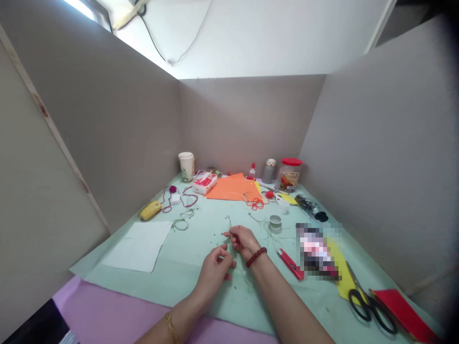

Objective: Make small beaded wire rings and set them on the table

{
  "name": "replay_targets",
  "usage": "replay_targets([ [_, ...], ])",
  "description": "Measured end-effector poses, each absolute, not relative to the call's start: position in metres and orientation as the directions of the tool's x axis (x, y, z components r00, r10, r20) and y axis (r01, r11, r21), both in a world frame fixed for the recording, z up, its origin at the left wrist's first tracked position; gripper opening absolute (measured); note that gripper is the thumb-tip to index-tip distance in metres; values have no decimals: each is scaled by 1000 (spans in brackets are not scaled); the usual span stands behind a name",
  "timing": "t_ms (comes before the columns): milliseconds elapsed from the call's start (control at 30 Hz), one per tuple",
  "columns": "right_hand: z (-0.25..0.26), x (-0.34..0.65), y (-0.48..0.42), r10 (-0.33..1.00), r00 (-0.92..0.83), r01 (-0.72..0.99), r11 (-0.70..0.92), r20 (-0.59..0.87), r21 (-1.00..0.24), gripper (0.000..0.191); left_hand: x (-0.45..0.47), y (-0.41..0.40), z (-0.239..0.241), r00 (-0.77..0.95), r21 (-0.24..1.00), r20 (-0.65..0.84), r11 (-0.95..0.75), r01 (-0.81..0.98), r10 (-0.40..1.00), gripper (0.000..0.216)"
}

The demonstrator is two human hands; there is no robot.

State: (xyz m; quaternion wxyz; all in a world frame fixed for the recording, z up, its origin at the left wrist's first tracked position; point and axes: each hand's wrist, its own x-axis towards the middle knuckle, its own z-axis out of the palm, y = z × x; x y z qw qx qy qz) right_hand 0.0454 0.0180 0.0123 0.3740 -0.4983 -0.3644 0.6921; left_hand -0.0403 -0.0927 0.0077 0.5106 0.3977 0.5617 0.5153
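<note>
Over the middle of the green table cover (190, 282), my two hands are close together on a thin greenish cord (230, 221). My right hand (244, 240) pinches the cord between thumb and fingers, and its small end sticks up beyond the fingertips. Just below and to the left, my left hand (214, 266) is closed with thumb and forefinger together on the cord's lower part. The fingers hide most of the cord between them. Looped green cord (180, 224) lies farther off to the left, and loose strands (263, 222) spread out on the right.
A white sheet (138, 246) lies at left near a corn cob (150, 210). Right of my hands are a tape roll (275, 223), a red lighter-like item (290, 264) and black-handled scissors (373, 310). Orange paper (229, 188) and a red-lidded jar (289, 176) stand farther back. Grey partitions enclose the table.
</note>
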Motion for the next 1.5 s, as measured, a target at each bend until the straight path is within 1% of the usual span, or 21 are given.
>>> replay_targets([
  [133, 12, 45, 19, 875, -230, -159, -465, -425, -871, 13, -37, -87, 11, -16, 949, -215, 206, -237, 976, 18],
  [333, 14, 47, 18, 868, -245, -164, -475, -431, -864, 12, -35, -90, 7, 48, 914, -232, 234, -332, 972, 24],
  [400, 15, 47, 18, 865, -253, -164, -479, -433, -862, 11, -35, -93, 4, 32, 902, -247, 242, -357, 969, 27],
  [567, 14, 48, 19, 862, -262, -154, -481, -434, -863, 9, -33, -102, -1, -72, 884, -230, 178, -432, 970, 39],
  [633, 13, 48, 20, 861, -263, -147, -481, -435, -864, 9, -33, -105, -1, -105, 887, -243, 176, -426, 964, 40],
  [767, 13, 49, 19, 858, -271, -141, -484, -436, -864, 10, -33, -107, -1, -137, 909, -261, 196, -368, 956, 35],
  [1033, 16, 48, 18, 846, -293, -145, -500, -446, -854, 11, -32, -105, -11, -194, 919, -216, 132, -372, 957, 32],
  [1233, 18, 49, 17, 836, -306, -130, -511, -456, -850, 14, -31, -105, -13, -183, 910, -203, 116, -398, 962, 33],
  [1500, 19, 46, 17, 847, -268, -120, -502, -459, -856, 13, -31, -107, -8, -178, 920, -176, 97, -380, 968, 31],
])
